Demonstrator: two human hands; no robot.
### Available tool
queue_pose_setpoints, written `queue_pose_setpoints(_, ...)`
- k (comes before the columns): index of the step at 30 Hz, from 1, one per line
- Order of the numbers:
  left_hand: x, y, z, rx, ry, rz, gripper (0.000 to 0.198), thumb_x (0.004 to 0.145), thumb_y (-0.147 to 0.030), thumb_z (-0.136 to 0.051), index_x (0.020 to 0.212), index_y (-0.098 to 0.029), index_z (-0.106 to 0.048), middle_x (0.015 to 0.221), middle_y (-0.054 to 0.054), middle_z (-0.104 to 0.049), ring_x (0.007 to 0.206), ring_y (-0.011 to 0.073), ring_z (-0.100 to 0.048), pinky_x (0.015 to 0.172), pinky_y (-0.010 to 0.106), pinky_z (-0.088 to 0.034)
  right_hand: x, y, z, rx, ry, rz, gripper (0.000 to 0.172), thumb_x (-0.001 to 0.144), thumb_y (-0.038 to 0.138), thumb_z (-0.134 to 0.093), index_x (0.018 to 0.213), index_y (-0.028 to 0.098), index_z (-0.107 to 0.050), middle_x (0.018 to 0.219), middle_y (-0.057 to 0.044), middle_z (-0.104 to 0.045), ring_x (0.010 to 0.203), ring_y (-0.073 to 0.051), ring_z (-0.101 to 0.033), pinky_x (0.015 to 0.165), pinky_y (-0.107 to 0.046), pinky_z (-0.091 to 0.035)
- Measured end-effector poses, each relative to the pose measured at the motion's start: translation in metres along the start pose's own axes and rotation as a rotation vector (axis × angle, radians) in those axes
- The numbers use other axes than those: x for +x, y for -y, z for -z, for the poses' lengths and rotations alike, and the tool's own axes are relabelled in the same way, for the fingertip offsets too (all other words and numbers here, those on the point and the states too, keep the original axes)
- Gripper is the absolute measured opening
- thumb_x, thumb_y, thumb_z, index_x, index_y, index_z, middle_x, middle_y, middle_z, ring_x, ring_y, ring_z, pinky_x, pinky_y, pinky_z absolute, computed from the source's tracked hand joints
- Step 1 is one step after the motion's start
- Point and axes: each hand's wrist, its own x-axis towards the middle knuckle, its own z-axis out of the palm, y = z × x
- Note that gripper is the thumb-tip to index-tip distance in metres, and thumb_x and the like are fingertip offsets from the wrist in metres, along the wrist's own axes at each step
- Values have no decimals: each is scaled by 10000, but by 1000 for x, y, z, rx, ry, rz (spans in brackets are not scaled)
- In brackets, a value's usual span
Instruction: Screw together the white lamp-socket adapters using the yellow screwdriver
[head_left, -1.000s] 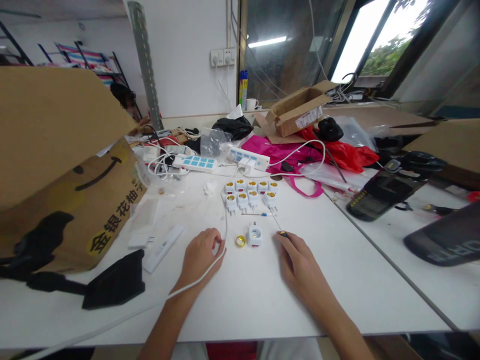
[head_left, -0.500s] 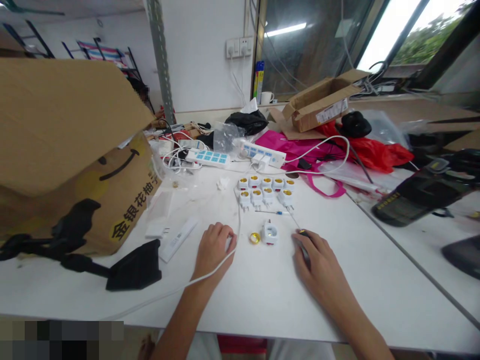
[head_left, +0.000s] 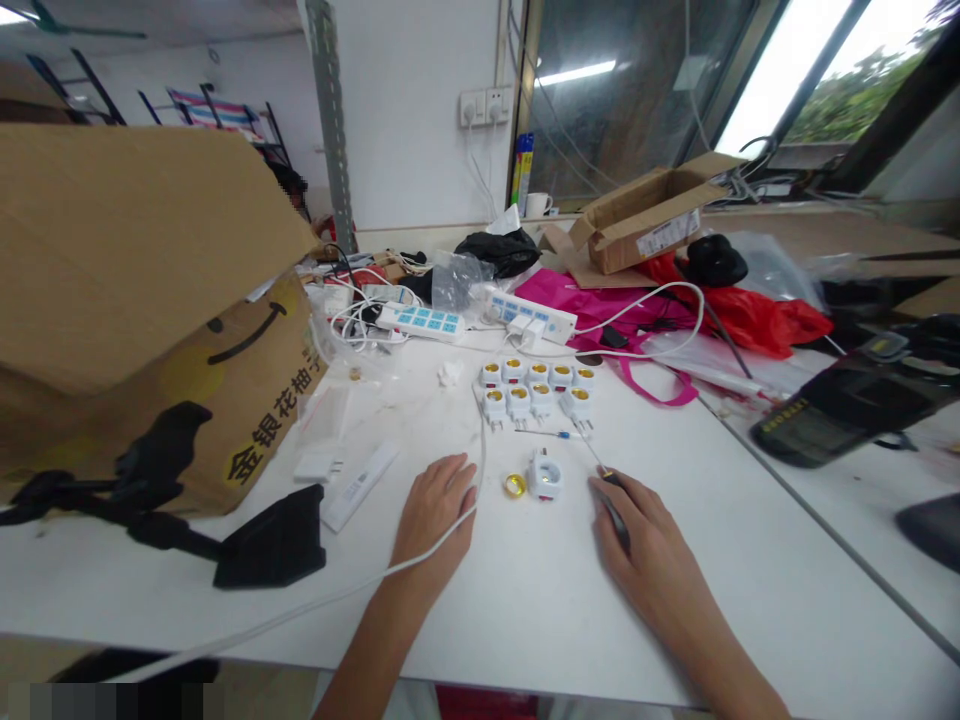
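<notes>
My left hand (head_left: 439, 505) lies palm down on the white table, fingers stretched out, with a white cable (head_left: 420, 558) running across its back. My right hand (head_left: 649, 530) is wrapped round the dark handle of a screwdriver (head_left: 615, 510), whose thin shaft points away toward the sockets. Between my hands a white plug-in lamp socket (head_left: 548, 478) rests beside a loose gold metal ring (head_left: 514, 486). Farther off stand two rows of similar white lamp sockets (head_left: 517, 402) with gold rings in their tops. A small thin screwdriver with a blue end (head_left: 562, 435) lies in front of them.
At left are a large cardboard box (head_left: 217, 400), a black jointed stand (head_left: 274, 540) and a white flat bar (head_left: 361, 488). White power strips (head_left: 421, 320), a pink bag (head_left: 562, 290), a red bag (head_left: 780, 315) and an open carton (head_left: 645, 225) crowd the back. A dark device (head_left: 817, 410) stands right.
My left hand has flattened, its fingers straighter than before. The right hand keeps its grip on the screwdriver in the same place. The whole view has shifted slightly.
</notes>
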Motion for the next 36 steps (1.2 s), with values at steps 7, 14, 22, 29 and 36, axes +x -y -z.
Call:
queue_pose_setpoints(7,-48,-9,3,54,-86,-45,565,1110,-251,-573,1665,-207,-477,1702,145,-572,1579,318,-565,1273,580,-543,-2,-3,-3,-7,-19,14,363,1085,286,-518,1396,200,-684,1475,-189,-698,1339,-365,-709,1134,-604,-629)
queue_pose_setpoints(14,-72,-10,16,63,-45,-182,658,1075,-304,-653,1698,-239,-450,1656,97,-625,1492,299,-657,1171,444,-654,-4,-4,-4,-5,-50,35,387,1083,289,-537,1448,216,-644,1492,-185,-690,1344,-366,-726,1128,-622,-647)
queue_pose_setpoints(22,-37,-21,-1,-120,28,-165,689,1073,-241,-625,1729,-301,-423,1678,74,-602,1507,270,-644,1200,424,-631,5,18,9,61,-104,124,356,1093,339,-605,1439,275,-653,1512,-165,-680,1316,-335,-763,1082,-538,-695)
queue_pose_setpoints(29,22,-12,-33,-239,4,-144,418,971,-241,-791,1385,-223,-740,1553,158,-709,1437,359,-695,1182,594,-625,30,37,-14,170,-58,92,486,1041,419,-712,1496,265,-642,1544,-170,-665,1359,-345,-749,1100,-516,-686)
queue_pose_setpoints(36,34,-5,-30,-424,-7,-89,319,918,-125,-795,1208,-259,-794,1403,117,-791,1323,312,-758,1146,555,-647,28,36,-19,326,9,22,324,1078,290,-626,1402,283,-617,1538,-151,-621,1419,-294,-700,1173,-485,-636)
